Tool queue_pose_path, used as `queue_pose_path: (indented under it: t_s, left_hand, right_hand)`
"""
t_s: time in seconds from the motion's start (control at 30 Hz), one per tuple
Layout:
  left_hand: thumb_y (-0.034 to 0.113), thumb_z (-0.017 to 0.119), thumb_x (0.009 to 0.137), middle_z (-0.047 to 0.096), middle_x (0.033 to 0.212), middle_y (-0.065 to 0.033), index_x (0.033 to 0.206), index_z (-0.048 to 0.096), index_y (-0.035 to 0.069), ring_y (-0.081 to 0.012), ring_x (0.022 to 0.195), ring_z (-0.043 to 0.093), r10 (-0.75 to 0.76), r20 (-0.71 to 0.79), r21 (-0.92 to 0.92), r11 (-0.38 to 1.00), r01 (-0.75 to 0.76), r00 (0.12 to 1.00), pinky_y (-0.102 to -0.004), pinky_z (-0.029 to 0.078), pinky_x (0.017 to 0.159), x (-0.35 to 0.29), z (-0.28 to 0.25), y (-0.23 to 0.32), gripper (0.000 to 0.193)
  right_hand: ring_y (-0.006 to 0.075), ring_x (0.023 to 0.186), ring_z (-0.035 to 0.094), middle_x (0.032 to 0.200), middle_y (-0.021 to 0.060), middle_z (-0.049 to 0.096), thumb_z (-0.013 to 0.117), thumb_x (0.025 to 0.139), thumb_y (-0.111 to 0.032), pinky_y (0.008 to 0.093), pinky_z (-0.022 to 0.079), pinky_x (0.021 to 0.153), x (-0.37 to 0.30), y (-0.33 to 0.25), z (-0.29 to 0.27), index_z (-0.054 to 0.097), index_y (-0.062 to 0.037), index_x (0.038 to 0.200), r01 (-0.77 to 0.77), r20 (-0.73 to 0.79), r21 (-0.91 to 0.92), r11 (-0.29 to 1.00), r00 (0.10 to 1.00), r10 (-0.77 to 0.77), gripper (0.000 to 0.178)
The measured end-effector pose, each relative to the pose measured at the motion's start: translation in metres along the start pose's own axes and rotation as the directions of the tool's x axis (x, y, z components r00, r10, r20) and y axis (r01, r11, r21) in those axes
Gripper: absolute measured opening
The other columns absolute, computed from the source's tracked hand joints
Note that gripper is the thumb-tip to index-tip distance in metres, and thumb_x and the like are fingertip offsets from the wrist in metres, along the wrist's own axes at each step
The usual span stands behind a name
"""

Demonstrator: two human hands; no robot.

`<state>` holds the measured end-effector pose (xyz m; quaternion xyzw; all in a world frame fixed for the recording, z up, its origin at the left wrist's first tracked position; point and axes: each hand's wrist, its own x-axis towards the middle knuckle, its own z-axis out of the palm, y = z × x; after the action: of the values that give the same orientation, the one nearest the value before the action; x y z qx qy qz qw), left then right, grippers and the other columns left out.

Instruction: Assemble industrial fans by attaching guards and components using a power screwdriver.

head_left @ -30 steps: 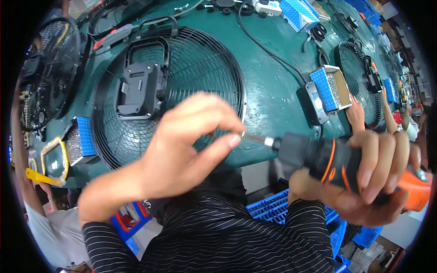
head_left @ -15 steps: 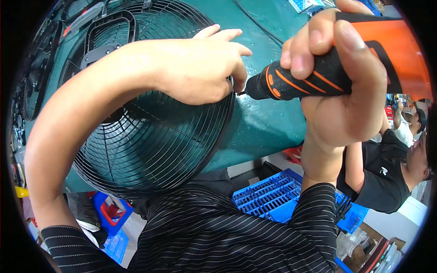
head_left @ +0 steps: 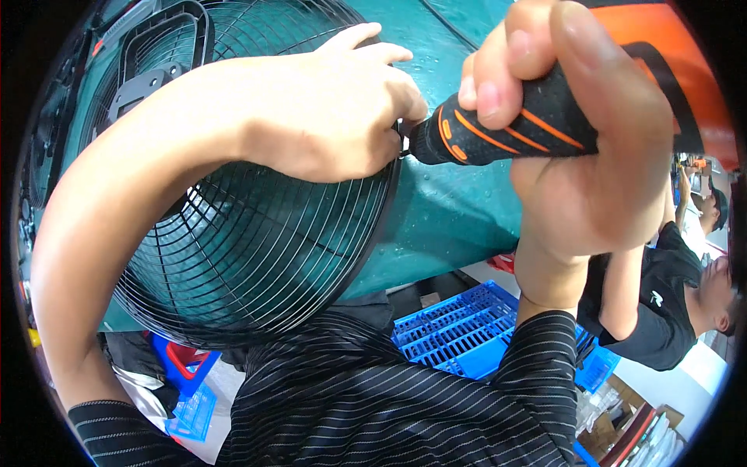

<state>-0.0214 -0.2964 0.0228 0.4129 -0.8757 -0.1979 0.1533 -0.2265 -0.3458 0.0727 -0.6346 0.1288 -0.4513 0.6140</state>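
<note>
My right hand (head_left: pixel 595 191), wrapped round the power driver (head_left: pixel 478 142), had brought its nose to the rim of the black fan guard (head_left: pixel 257 245) at the green table (head_left: pixel 443 222), beside my half-curled left hand (head_left: pixel 331 117), whose hold I couldn't tell, so fastening seemed under way.

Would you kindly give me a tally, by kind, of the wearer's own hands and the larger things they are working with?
Hands: 2 (left hand, right hand)
Power screwdriver: 1
Wire fan guard: 1
Total: 4
</note>
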Motion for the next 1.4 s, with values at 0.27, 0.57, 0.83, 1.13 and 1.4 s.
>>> queue_pose_path:
  t_s: [0.27,0.57,0.83,1.13,1.4]
  left_hand:
    - [0.017,0.053,0.088,0.067,0.1,-0.0192,0.095,0.07,0.0,-0.034,0.12,0.055,-0.047,0.183,-0.113,0.991,0.069,0.982,-0.0603,0.025,0.114,0.001,-0.013,-0.001,0.024]
    - [0.02,0.052,0.087,0.066,0.103,-0.0177,0.101,0.072,0.006,-0.0329,0.119,0.055,-0.047,0.113,-0.052,0.997,0.054,0.992,-0.0549,0.023,0.116,0.009,-0.004,-0.006,0.028]
    - [0.018,0.05,0.085,0.068,0.109,-0.0169,0.106,0.074,0.01,-0.0312,0.123,0.054,-0.073,0.169,-0.061,0.995,0.084,0.983,-0.054,0.022,0.116,0.011,-0.014,-0.003,0.033]
    - [0.016,0.06,0.09,0.057,0.131,-0.0163,0.115,0.065,0.009,-0.033,0.13,0.048,-0.102,0.222,0.062,0.994,0.09,0.97,-0.052,0.028,0.114,-0.002,-0.02,0.008,0.027]
    - [0.008,0.068,0.086,0.065,0.123,-0.0146,0.119,0.065,0.001,-0.0296,0.114,0.063,-0.255,-0.429,0.209,0.905,0.37,0.866,-0.0372,0.049,0.098,-0.131,-0.066,0.081,0.034]
  right_hand:
    - [0.0211,0.063,0.064,0.076,0.0157,0.062,0.064,0.085,-0.003,0.0367,0.054,0.058,0.014,0.002,0.026,0.048,0.0026,0.126,-0.017,0.089,0.001,1.0,0.996,0.017,0.045]
    - [0.0221,0.062,0.066,0.072,0.0168,0.065,0.069,0.082,0.002,0.037,0.056,0.056,0.031,0.0,0.025,0.049,0.002,0.125,-0.028,0.14,-0.006,1.0,0.99,0.028,0.048]
    - [0.0149,0.057,0.056,0.077,0.0095,0.055,0.06,0.088,-0.008,0.0279,0.048,0.054,0.051,0.022,0.001,0.044,0.0014,0.127,-0.017,0.685,0.214,0.977,0.716,-0.137,0.043]
    - [0.013,0.06,0.055,0.081,0.0052,0.054,0.069,0.085,-0.017,0.0289,0.048,0.059,0.029,0.013,0.001,0.043,0.0005,0.137,0.069,0.606,0.204,0.976,0.775,-0.181,0.061]
    - [0.0159,0.062,0.05,0.083,0.0085,0.053,0.058,0.088,-0.015,0.0325,0.043,0.057,-0.041,-0.021,-0.003,0.049,-0.0004,0.129,0.261,0.151,-0.001,0.965,0.954,-0.258,0.044]
